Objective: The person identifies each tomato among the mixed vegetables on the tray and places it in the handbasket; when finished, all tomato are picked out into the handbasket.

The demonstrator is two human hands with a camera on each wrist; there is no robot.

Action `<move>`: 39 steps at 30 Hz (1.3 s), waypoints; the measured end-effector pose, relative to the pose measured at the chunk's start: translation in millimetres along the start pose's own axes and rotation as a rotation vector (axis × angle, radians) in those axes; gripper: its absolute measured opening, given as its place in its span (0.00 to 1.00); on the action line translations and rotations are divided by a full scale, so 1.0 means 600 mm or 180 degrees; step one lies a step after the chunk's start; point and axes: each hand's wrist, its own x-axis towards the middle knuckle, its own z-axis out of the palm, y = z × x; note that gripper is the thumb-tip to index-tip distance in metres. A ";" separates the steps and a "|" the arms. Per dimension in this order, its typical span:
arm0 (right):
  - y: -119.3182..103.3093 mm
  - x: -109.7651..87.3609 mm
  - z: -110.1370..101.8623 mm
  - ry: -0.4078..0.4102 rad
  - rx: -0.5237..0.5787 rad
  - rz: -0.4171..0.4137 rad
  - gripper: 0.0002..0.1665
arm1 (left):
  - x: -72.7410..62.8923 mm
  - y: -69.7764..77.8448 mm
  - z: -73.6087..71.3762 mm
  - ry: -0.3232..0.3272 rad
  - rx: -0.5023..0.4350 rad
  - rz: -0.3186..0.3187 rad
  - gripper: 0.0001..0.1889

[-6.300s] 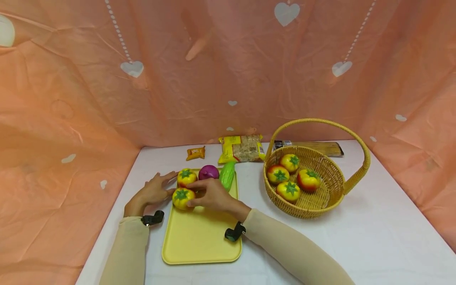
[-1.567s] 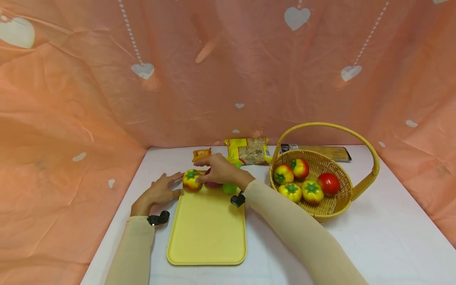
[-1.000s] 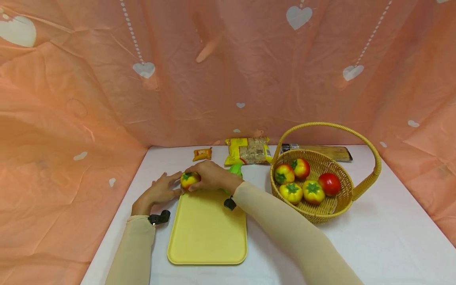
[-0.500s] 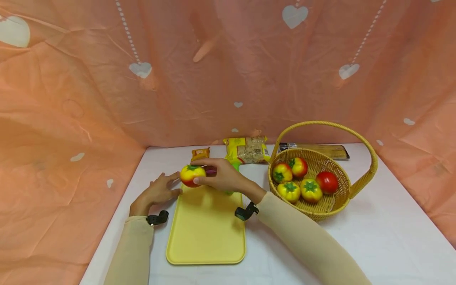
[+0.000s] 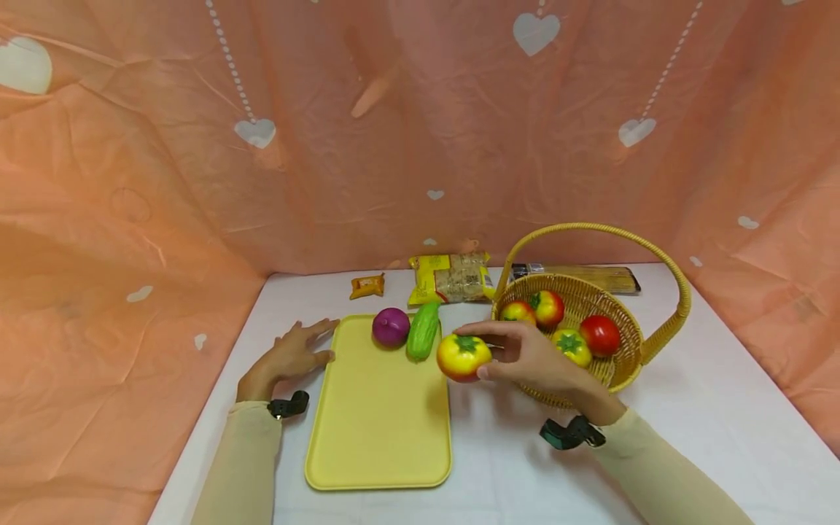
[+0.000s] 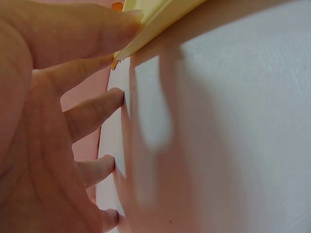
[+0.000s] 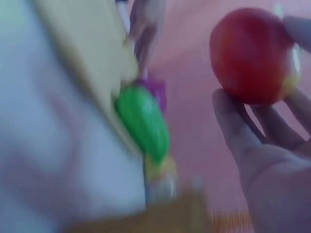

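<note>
A yellow-and-red toy tomato (image 5: 463,357) with a green leafy top is held in my right hand (image 5: 538,361), pinched between thumb and fingers, in the air between tray and basket. The right wrist view shows that tomato's (image 7: 255,56) red underside. My left hand (image 5: 292,357) touches the left rim of the yellow tray (image 5: 380,430), thumb at the edge, fingers spread. On the tray's far end lie a purple onion-like vegetable (image 5: 391,327) and a green cucumber-like vegetable (image 5: 423,332). The wicker basket (image 5: 630,364) holds several similar tomatoes, partly hidden by my right hand.
Along the back lie a small orange packet (image 5: 367,286), a yellow bag of grain-like food (image 5: 453,278) and a bundle of thin sticks (image 5: 590,277) behind the basket. The basket's tall handle (image 5: 593,227) arches over it. A pink curtain (image 5: 420,146) closes off the back and sides.
My right hand has taken the last tomato off the tray's far left corner and carried it right, close to the basket. Earlier, another tomato went from tray to basket. The left hand stays put.
</note>
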 end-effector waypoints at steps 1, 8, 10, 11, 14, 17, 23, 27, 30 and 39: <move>0.003 -0.019 -0.013 0.0044 -0.0052 0.0034 0.31 | 0.000 0.000 0.000 0.0001 0.0009 0.0002 0.38; 0.018 -0.128 -0.098 0.0359 -0.0428 0.0330 0.29 | 0.001 -0.004 -0.001 0.0010 0.0059 0.0028 0.37; 0.018 -0.149 -0.115 0.0419 -0.0533 0.0429 0.29 | 0.002 -0.003 0.000 -0.0005 0.0055 0.0005 0.38; 0.016 -0.158 -0.123 0.0441 -0.0586 0.0486 0.28 | 0.002 -0.002 0.000 -0.0014 0.0050 -0.0006 0.38; 0.014 -0.173 -0.141 0.0443 -0.0712 0.0592 0.28 | 0.001 0.001 0.000 -0.0028 0.0057 -0.0016 0.38; 0.011 -0.178 -0.152 0.0377 -0.0770 0.0662 0.28 | 0.003 0.002 0.000 -0.0029 0.0039 -0.0012 0.38; 0.002 -0.181 -0.163 0.0292 -0.1276 0.0695 0.28 | 0.009 0.001 0.006 -0.0039 -0.0008 -0.0001 0.38; -0.006 -0.187 -0.168 0.0371 -0.1851 0.0616 0.30 | 0.010 0.004 0.006 -0.0040 -0.0003 0.0011 0.38; -0.009 -0.190 -0.168 0.0489 -0.2059 0.0529 0.32 | 0.011 0.006 0.005 -0.0039 0.0023 0.0013 0.38; -0.019 -0.176 -0.159 0.0892 -0.2207 0.0344 0.31 | 0.002 0.005 -0.006 -0.0005 0.0040 -0.0038 0.37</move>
